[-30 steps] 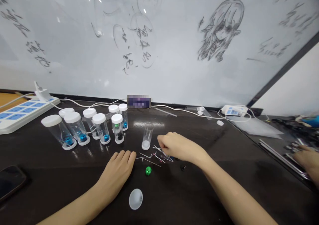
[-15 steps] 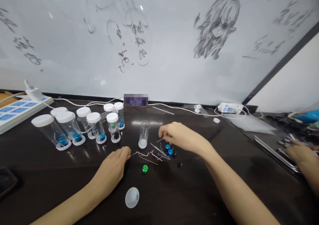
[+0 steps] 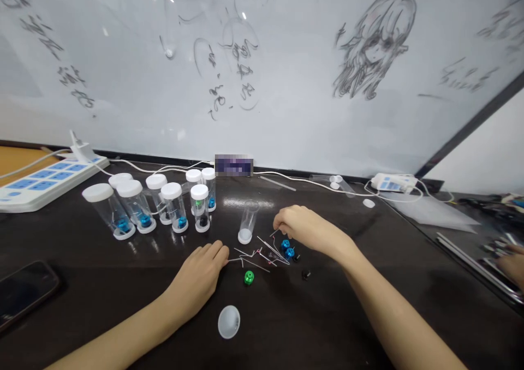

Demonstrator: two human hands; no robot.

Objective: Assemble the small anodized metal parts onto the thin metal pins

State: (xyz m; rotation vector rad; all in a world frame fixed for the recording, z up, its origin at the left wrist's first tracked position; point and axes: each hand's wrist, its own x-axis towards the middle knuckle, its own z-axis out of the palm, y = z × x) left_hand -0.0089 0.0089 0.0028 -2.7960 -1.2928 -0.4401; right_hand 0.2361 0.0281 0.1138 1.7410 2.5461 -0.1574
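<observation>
Head view, nearest first: a round white cap [image 3: 228,322] lies on the dark table [image 3: 311,321], with a phone [image 3: 28,291] well apart at the left edge. Beyond the cap sit a small green piece [image 3: 249,278] and, farther right, a small black piece [image 3: 306,274]. The left hand [image 3: 200,274] rests low on the table, fingers together and curled narrowly downward; a rod's end meets its fingertips, but I cannot tell whether it is gripped. Thin metal rods [image 3: 267,244] lie loosely crossed between the hands, with two blue pieces [image 3: 287,249] just to their right. The right hand [image 3: 307,231] reaches over that side, fingers bunched narrowly at another rod; whether they pinch it, I cannot tell. An uncapped clear tube [image 3: 246,229] stands just behind the rods. Left of it, white-capped tubes [image 3: 176,210] stand grouped, coloured pieces inside several. Behind them run a white cable [image 3: 282,175] and the whiteboard [image 3: 295,124].
</observation>
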